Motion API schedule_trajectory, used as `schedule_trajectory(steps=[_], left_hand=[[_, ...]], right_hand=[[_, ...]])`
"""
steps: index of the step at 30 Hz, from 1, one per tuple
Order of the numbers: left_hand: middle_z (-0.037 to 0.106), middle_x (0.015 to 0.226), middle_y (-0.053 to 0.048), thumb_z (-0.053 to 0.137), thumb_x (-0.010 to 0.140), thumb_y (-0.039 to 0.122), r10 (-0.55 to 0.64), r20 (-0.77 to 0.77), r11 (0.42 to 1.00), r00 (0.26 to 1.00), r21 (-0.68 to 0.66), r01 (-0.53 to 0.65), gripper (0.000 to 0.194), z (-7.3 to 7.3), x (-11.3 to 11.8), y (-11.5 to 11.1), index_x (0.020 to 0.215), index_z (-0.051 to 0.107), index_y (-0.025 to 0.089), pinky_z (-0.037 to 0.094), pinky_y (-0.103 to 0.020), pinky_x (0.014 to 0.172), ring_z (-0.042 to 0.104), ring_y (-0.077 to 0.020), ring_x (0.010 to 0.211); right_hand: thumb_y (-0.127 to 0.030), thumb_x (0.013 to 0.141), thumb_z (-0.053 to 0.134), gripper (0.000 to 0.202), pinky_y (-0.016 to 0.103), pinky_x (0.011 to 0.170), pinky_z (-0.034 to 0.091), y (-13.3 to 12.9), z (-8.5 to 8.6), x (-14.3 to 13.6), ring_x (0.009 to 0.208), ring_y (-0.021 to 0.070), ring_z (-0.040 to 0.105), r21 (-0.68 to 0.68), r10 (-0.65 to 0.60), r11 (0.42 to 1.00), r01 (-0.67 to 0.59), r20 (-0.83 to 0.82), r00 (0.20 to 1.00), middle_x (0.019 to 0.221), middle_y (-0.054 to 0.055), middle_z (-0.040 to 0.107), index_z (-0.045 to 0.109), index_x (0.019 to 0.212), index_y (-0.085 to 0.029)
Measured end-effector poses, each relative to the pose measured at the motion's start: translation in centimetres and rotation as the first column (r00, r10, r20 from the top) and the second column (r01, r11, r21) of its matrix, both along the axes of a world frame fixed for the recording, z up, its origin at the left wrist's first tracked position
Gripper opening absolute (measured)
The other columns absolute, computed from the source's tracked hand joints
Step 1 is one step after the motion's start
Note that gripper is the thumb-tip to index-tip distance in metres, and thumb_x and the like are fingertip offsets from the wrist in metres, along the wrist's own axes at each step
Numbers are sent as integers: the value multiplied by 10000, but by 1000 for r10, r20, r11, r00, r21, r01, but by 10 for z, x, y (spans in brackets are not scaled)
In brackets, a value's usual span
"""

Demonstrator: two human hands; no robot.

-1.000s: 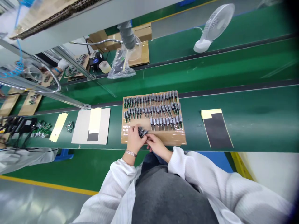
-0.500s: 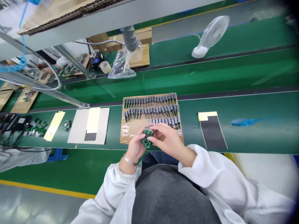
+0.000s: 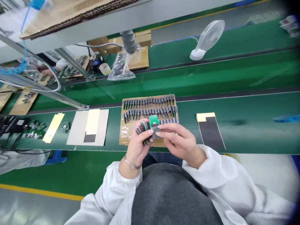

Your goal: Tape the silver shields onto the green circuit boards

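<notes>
While the left hand [image 3: 137, 143] is closed round a small bunch of circuit bds [image 3: 142, 128], the right hand [image 3: 181, 142] pinches one green bd [image 3: 154, 120] by its grey lower part, fingertips at its R side. Hands are close tog., w/ only the bds betw. them; L thumb reaches the grey part too. All this is held up over the near half of a cardboard sheet [image 3: 125, 132], which lies on the green desk [image 3: 253, 131] approx. midway along its near edge. On the sheet, rows of bds [image 3: 150, 101] stand on edge: 2 long rows toward the far edge, plus a 3rd at R, partly hidden by the R hand.

L of the cardboard, nr the desk's near edge: a grey sheet [image 3: 75, 129] w/ a yellow-and-black strip [image 3: 93, 120] on top, then a single bd [image 3: 65, 127], a yellow sheet [image 3: 53, 128] and, toward the L end, a pile of bds [image 3: 35, 129]. R of the cardboard, a black sheet [image 3: 211, 134] w/ yellow top reaches almost to the near edge. Further R, a blue object [image 3: 288, 118], too blurred to ID. Past the desk's far edge, a white fan [image 3: 213, 34] stands on another green surface.
</notes>
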State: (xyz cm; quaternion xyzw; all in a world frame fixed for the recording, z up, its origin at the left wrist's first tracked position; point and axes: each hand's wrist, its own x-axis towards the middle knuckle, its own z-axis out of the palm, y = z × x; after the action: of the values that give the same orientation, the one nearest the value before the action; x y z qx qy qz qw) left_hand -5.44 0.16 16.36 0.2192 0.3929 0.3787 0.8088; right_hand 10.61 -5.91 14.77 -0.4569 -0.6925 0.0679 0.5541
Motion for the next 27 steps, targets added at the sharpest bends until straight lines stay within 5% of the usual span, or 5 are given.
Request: schedule_trajectory(steps=[5, 13, 16, 20, 27], left_hand=[[621, 764, 59, 864, 649, 170, 6, -55, 986, 998, 164, 3, 439, 11, 4, 3, 990, 597, 243, 445, -151, 469, 562, -50, 515], [673, 941, 12, 896, 679, 236, 27, -52, 949, 998, 315, -9, 381, 17, 4, 6, 965, 645, 245, 496, -168, 473, 608, -67, 581], [689, 977, -18, 880, 724, 324, 31, -27, 947, 999, 319, -20, 334, 17, 2, 9, 964, 664, 236, 497, -158, 461, 634, -98, 678], [690, 1003, -19, 870, 719, 242, -17, -66, 964, 998, 263, 33, 304, 18, -1, 7, 956, 678, 236, 513, -155, 489, 628, -92, 702], [658, 1053, -8, 922, 613, 165, 55, -152, 957, 987, 291, -9, 435, 15, 8, -12, 952, 663, 247, 518, -173, 544, 632, -113, 795]], right_hand=[[-124, 855, 748, 399, 357, 783, 680, 0, 1, -3, 1050, 225, 686, -154, 25, 985, -79, -323, 946, 1175, 92, 639, 689, 1220, -274], [-131, 853, 797, 364, 220, 725, 638, 5, 5, 1, 897, 128, 714, -296, 26, 887, -355, -736, 677, 1029, 9, 719, 742, 1158, -324], [-179, 858, 800, 207, 221, 665, 617, 12, 7, 14, 833, 129, 722, -313, 47, 824, -473, -793, 607, 998, 19, 755, 794, 1037, -285], [-232, 847, 820, 93, 237, 706, 599, 28, 7, 31, 819, 133, 728, -371, 18, 764, -527, -805, 593, 931, 29, 785, 813, 939, -245], [-355, 799, 865, 203, 236, 659, 577, 53, 2, 21, 746, 127, 720, -313, -86, 633, -709, -938, 337, 888, 36, 793, 774, 900, -204]])
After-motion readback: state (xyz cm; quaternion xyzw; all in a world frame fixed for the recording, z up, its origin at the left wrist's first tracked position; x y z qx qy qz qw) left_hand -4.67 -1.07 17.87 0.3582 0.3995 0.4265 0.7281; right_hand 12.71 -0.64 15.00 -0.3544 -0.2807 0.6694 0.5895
